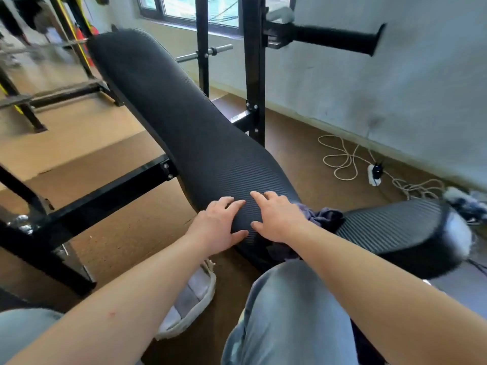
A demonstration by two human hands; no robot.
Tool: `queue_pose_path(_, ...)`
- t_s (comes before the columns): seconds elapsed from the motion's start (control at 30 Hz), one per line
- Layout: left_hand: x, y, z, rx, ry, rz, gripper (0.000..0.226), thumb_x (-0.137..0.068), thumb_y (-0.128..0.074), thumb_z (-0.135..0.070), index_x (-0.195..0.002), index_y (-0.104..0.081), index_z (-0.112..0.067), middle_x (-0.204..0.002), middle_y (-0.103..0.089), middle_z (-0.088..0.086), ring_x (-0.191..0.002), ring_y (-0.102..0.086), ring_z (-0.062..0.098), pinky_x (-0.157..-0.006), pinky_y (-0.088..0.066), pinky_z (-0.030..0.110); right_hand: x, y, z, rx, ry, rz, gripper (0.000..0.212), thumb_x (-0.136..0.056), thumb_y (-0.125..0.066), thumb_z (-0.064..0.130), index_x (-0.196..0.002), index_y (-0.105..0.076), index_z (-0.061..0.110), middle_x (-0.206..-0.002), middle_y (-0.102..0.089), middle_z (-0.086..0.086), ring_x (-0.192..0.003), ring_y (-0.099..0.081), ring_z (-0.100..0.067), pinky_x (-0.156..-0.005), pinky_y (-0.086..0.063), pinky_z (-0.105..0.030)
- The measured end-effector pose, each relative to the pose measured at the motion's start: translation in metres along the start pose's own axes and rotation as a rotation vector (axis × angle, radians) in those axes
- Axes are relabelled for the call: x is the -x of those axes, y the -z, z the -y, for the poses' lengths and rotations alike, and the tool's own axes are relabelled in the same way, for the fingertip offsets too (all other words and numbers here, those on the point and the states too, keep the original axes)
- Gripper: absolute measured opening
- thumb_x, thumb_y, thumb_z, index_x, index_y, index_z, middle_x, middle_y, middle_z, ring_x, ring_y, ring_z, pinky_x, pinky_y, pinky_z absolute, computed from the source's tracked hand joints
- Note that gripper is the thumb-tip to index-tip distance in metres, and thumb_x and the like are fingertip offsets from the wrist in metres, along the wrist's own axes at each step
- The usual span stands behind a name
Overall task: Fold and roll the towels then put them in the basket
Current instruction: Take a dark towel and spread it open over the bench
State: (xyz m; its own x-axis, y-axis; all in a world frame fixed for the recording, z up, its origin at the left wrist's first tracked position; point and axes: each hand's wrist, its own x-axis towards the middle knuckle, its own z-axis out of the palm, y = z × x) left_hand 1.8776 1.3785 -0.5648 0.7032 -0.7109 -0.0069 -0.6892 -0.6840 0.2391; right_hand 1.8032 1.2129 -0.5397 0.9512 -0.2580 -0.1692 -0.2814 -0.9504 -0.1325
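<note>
My left hand (pixel 218 225) and my right hand (pixel 276 217) rest side by side on the near end of a black padded bench back (pixel 184 122), fingers spread and relaxed, holding nothing. A crumpled purple-grey towel (pixel 325 216) lies in the gap between the bench back and the black seat pad (pixel 400 230), just right of my right wrist and partly hidden by it. A pale woven basket (pixel 195 304) sits on the floor under my left forearm, with light folded cloth inside; my arm covers much of it.
Black steel rack uprights (pixel 254 75) stand behind the bench, with a padded bar (pixel 334 38) sticking out right. Frame bars (pixel 105 191) cross the brown floor at left. A coiled white cord and power strip (pixel 374 175) lie near the wall. My jeans-clad knees (pixel 290 312) are in front.
</note>
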Motion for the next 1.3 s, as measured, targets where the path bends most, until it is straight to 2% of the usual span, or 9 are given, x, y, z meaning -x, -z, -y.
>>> queue_pose_path(0.17, -0.019, -0.017, -0.037, 0.121, -0.077, 0.092, 0.069, -0.093, -0.064, -0.053, -0.154, -0.037, -0.035, -0.154, -0.039, -0.008, -0.137, -0.044, 0.021, -0.107, -0.049, 0.043, 0.005, -0.011, -0.049, 0.049, -0.202, 0.118, 0.069, -0.093, -0.058, 0.055, -0.150, -0.033, 0.026, -0.156, -0.030, -0.016, -0.152, -0.007, -0.039, -0.111, -0.035, -0.058)
queue_pose_path(0.33, -0.030, -0.036, -0.060, 0.223, -0.072, 0.173, 0.061, -0.096, -0.062, -0.043, -0.152, -0.040, -0.033, -0.149, -0.045, -0.005, -0.133, -0.049, 0.022, -0.105, -0.049, 0.045, 0.004, -0.019, -0.075, -0.162, -0.378, 0.162, 0.052, -0.103, -0.046, 0.034, -0.151, -0.032, 0.021, -0.156, -0.029, -0.015, -0.139, -0.041, -0.039, -0.105, -0.044, -0.050)
queue_pose_path(0.53, -0.041, -0.047, -0.072, 0.361, -0.046, 0.222, 0.062, -0.096, -0.063, -0.032, -0.153, -0.039, -0.029, -0.143, -0.049, 0.001, -0.128, -0.053, 0.023, -0.101, -0.044, 0.033, -0.003, -0.019, -0.075, -0.224, -0.489, 0.202, 0.076, -0.093, -0.060, 0.027, -0.158, -0.021, 0.022, -0.146, -0.051, -0.018, -0.137, -0.044, -0.040, -0.108, -0.044, -0.048)
queue_pose_path(0.67, -0.050, -0.050, -0.073, 0.376, -0.062, 0.243, 0.084, -0.090, -0.071, -0.032, -0.160, -0.024, -0.027, -0.151, -0.041, 0.004, -0.136, -0.048, 0.025, -0.110, -0.042, 0.037, 0.000, -0.011, -0.075, -0.233, -0.470, 0.115, 0.032, -0.088, -0.057, 0.024, -0.119, -0.057, 0.023, -0.124, -0.064, -0.010, -0.125, -0.053, -0.034, -0.100, -0.047, -0.042)
queue_pose_path(0.8, -0.064, -0.046, -0.075, 0.478, -0.011, 0.260, 0.111, -0.069, -0.083, -0.044, -0.160, -0.020, -0.031, -0.150, -0.041, 0.001, -0.133, -0.051, 0.023, -0.107, -0.049, 0.045, 0.011, 0.010, -0.069, -0.207, -0.304, -0.097, 0.005, -0.088, -0.056, 0.027, -0.088, -0.051, 0.027, -0.096, -0.062, 0.000, -0.111, -0.055, -0.030, -0.090, -0.037, -0.042)
queue_pose_path(1.03, -0.070, -0.034, -0.085, 0.593, 0.016, 0.212, 0.019, -0.094, -0.064, -0.031, -0.108, -0.059, -0.020, -0.095, -0.066, -0.004, -0.091, -0.064, 0.019, -0.073, -0.049, 0.032, 0.023, 0.046, -0.073, -0.473, -0.181, -0.407, 0.014, -0.092, -0.056, 0.018, -0.079, -0.051, 0.018, -0.081, -0.065, -0.005, -0.080, -0.059, -0.034, -0.069, -0.047, -0.039)
queue_pose_path(1.13, -0.070, -0.027, -0.085, 0.760, 0.135, 0.104, 0.015, -0.102, -0.054, -0.034, -0.101, -0.056, -0.019, -0.090, -0.064, -0.002, -0.085, -0.060, 0.019, -0.068, -0.042, 0.033, 0.026, 0.061, -0.079, -0.463, -0.137, -0.476, 0.019, -0.097, -0.056, 0.021, -0.079, -0.049, 0.022, -0.078, -0.060, 0.001, -0.077, -0.057, -0.029, -0.068, -0.040, -0.035)
queue_pose_path(1.23, -0.072, -0.019, -0.086, 0.925, 0.239, 0.010, 0.017, -0.102, -0.053, -0.035, -0.103, -0.058, -0.019, -0.095, -0.065, 0.002, -0.094, -0.062, 0.023, -0.078, -0.048, 0.038, 0.031, 0.071, -0.084, -0.431, -0.085, -0.349, 0.022, -0.089, -0.070, 0.042, -0.086, -0.056, 0.025, -0.082, -0.064, 0.004, -0.082, -0.062, -0.025, -0.071, -0.046, -0.035)
queue_pose_path(1.3, -0.073, -0.018, -0.087, 1.043, 0.281, 0.041, 0.014, -0.098, -0.055, -0.035, -0.103, -0.060, -0.022, -0.099, -0.069, 0.003, -0.100, -0.066, 0.024, -0.089, -0.054, 0.043, 0.037, 0.072, -0.086, -0.260, -0.052, -0.060, 0.039, -0.073, -0.080, 0.056, -0.093, -0.058, 0.031, -0.090, -0.066, 0.007, -0.085, -0.062, -0.020, -0.075, -0.048, -0.034)
